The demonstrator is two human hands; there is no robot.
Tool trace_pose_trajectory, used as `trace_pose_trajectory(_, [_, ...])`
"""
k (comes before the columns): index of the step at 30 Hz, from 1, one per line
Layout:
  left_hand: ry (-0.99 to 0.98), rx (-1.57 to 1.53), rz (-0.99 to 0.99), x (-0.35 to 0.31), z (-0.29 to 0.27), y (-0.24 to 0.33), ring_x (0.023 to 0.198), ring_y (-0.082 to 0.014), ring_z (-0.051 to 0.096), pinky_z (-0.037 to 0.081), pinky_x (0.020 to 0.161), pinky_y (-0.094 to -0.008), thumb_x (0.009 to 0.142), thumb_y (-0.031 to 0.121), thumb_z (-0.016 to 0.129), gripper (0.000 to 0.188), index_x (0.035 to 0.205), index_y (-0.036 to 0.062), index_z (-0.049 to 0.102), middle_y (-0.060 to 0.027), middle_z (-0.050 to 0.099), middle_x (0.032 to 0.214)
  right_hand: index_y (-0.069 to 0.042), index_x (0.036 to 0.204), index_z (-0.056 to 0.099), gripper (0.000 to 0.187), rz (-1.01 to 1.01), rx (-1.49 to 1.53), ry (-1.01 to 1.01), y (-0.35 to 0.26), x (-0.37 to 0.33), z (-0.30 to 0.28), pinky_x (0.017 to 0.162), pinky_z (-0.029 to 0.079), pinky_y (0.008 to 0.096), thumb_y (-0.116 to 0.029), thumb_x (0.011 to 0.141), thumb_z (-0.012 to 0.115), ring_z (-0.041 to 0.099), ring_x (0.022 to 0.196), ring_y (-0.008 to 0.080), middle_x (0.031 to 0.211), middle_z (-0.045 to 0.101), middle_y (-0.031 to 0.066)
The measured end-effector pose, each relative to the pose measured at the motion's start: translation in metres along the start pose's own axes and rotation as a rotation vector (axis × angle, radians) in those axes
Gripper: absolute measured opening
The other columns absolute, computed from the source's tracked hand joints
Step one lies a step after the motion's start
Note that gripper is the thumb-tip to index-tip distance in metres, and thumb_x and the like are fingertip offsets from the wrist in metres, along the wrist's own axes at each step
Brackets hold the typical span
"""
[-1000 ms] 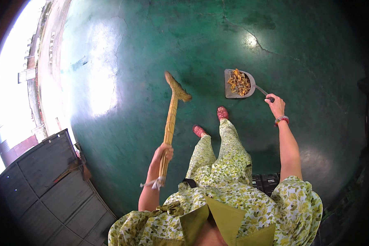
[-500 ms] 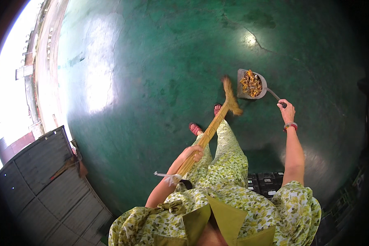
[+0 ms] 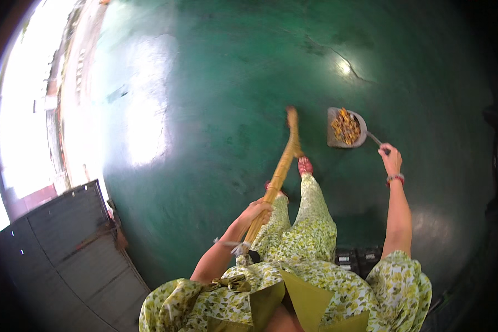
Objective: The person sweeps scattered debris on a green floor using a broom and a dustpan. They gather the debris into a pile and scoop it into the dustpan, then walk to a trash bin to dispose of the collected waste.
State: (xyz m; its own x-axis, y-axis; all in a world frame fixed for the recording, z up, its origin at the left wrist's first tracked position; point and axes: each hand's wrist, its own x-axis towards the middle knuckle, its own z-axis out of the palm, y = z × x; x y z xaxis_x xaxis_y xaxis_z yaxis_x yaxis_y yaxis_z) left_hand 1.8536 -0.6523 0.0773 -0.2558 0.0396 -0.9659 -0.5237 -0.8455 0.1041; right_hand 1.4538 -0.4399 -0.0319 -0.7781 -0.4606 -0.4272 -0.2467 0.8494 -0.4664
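My left hand (image 3: 256,212) is closed round the straw-coloured handle of a broom (image 3: 282,166). White string hangs from the handle's near end, and the bristle head points away in front of my feet. With my right hand (image 3: 392,159) I grip the dark end of a dustpan's handle. The grey dustpan (image 3: 361,138) lies to the right of the broom head, apart from it. Inside it sits a heap of yellow-orange and brown scraps (image 3: 346,128), which look like dry leaves or peels.
A green, glossy floor (image 3: 221,83) with a crack spreads all round. At the lower left stands a dark panelled board or cabinet (image 3: 72,249). Black crates (image 3: 365,259) are behind my legs on the right. Bright daylight enters through an opening (image 3: 27,127) at left.
The broom head has swung left, away from the dustpan. The dustpan and my right hand sit slightly lower and farther right in view. My right foot has stepped, and the whole view has shifted.
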Motion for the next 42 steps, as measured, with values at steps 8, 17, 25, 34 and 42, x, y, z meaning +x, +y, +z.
trace_pose_trajectory(8, [-0.323, -0.749, -0.199, -0.015, -0.02, 0.021, 0.043, -0.0053, 0.038, 0.032, 0.035, -0.0174, 0.079, 0.008, 0.048, 0.014, 0.088, 0.0053, 0.038, 0.0004, 0.039, 0.058, -0.011, 0.076, 0.06, 0.007, 0.142, 0.235, 0.063, 0.002, 0.011, 0.014, 0.052, 0.044, 0.0301, -0.013, 0.07, 0.063, 0.058, 0.051, 0.0148, 0.06, 0.058, 0.0041])
trace_pose_trajectory(17, [-0.106, -0.86, 0.151, -0.077, -0.078, 0.026, 0.04, -0.003, 0.035, 0.03, 0.033, -0.0153, 0.073, 0.006, 0.053, 0.022, 0.084, 0.0151, 0.036, 0.0007, 0.038, 0.06, -0.003, 0.08, 0.06, 0.011, 0.193, 0.469, 0.133, -0.034, 0.024, 0.001, 0.044, 0.047, 0.0258, -0.008, 0.07, 0.062, 0.059, 0.048, 0.0174, 0.071, 0.06, 0.0071])
trace_pose_trajectory(25, [0.516, -0.373, 0.524, -0.093, -0.143, 0.089, 0.04, -0.0135, 0.046, 0.039, 0.034, -0.0266, 0.066, -0.003, 0.052, 0.028, 0.09, 0.0074, 0.044, -0.0036, 0.043, 0.053, -0.001, 0.08, 0.06, 0.011, 0.345, 0.662, 0.153, -0.071, 0.012, -0.007, 0.044, 0.051, 0.0251, -0.007, 0.072, 0.061, 0.058, 0.051, 0.0171, 0.081, 0.058, 0.0078])
trace_pose_trajectory(34, [0.614, 0.073, 0.505, -0.027, -0.211, 0.22, 0.04, -0.0152, 0.048, 0.04, 0.035, -0.0293, 0.064, 0.0, 0.055, 0.028, 0.091, 0.0052, 0.046, -0.0054, 0.045, 0.053, 0.0, 0.085, 0.058, 0.012, 0.286, 0.709, 0.101, -0.139, 0.029, 0.006, 0.047, 0.053, 0.0244, -0.006, 0.074, 0.06, 0.053, 0.066, 0.0119, 0.083, 0.053, 0.0062])
trace_pose_trajectory(42, [0.729, 0.68, 0.393, 0.113, -0.204, 0.25, 0.053, -0.0234, 0.06, 0.049, 0.047, -0.0339, 0.063, 0.008, 0.057, 0.038, 0.099, 0.0005, 0.043, -0.0156, 0.059, 0.071, 0.001, 0.087, 0.058, 0.016, 0.276, 0.651, 0.06, -0.204, 0.054, 0.009, 0.047, 0.053, 0.0236, -0.008, 0.074, 0.061, 0.054, 0.068, 0.0112, 0.085, 0.055, 0.0066])
